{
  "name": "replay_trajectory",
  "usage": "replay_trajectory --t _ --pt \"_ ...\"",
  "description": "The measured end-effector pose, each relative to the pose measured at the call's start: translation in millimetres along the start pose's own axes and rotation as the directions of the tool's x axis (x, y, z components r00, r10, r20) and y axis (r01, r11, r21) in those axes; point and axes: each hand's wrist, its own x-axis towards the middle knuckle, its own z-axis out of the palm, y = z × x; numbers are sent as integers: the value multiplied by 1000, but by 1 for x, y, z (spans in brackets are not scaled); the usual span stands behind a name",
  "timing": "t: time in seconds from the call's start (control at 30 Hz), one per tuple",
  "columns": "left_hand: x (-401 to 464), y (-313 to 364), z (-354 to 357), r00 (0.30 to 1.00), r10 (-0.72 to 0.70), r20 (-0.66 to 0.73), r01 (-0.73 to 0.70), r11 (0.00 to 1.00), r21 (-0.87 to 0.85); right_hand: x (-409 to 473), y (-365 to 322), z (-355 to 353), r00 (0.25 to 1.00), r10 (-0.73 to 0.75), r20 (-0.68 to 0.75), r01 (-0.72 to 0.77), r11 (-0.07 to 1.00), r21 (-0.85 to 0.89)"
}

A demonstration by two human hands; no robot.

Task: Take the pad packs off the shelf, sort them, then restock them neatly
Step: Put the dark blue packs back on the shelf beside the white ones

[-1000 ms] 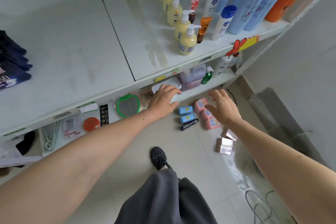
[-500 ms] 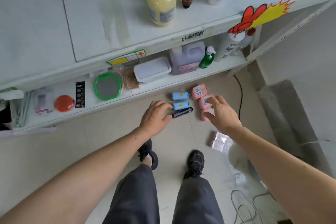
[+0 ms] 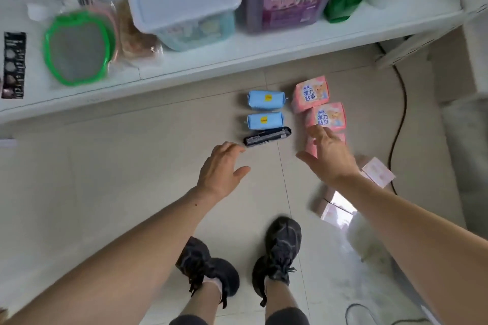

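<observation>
1. Reaching down, your left hand (image 3: 220, 170) hovers with fingers spread and empty — the black pack (image 3: 267, 135) lies on the floor just past them, long axis left to right.
2. Your right hand (image 3: 328, 154), loose and empty, sits over the nearest pink pack (image 3: 313, 145) — blue packs (image 3: 265, 109) lie further out.

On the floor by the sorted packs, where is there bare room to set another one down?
Bare tile lies left of the blue packs and black pack, below the shelf edge. Crowded: the pink packs side, with pale boxes and a cable.
</observation>
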Motion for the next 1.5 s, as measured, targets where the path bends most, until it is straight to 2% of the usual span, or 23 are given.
replay_trajectory --t 0.23,0.43,0.7,0.8,0.9,1.07,1.33,1.5 --pt "81 -62 102 994 -107 15 108 992 -68 86 41 93 999 34 17 -34 999 10" --pt "124 -95 162 973 -231 -14 221 946 -238 146 62 147 998 42 44 -43 999 11" --pt "133 -96 185 978 -206 -42 168 887 -431 167 70 173 991 53 -126 -40 993 108" --pt "128 -95 181 979 -201 -35 167 888 -429 162 67 174 983 69 -172 -43 988 148" --pt "114 -92 167 980 -199 -10 180 907 -381 147 62 165 986 51 -156 -27 988 154" --pt "72 -75 112 982 -184 32 184 923 -339 102 38 117 993 -99 -64 101 994 34" --pt "-7 -17 -33 983 -85 160 128 950 -286 17 -34 -15 949 -307 68 312 948 -70" --pt "-64 20 -128 989 -27 145 63 965 -256 -42 -90 -99 928 -361 87 371 915 -161"
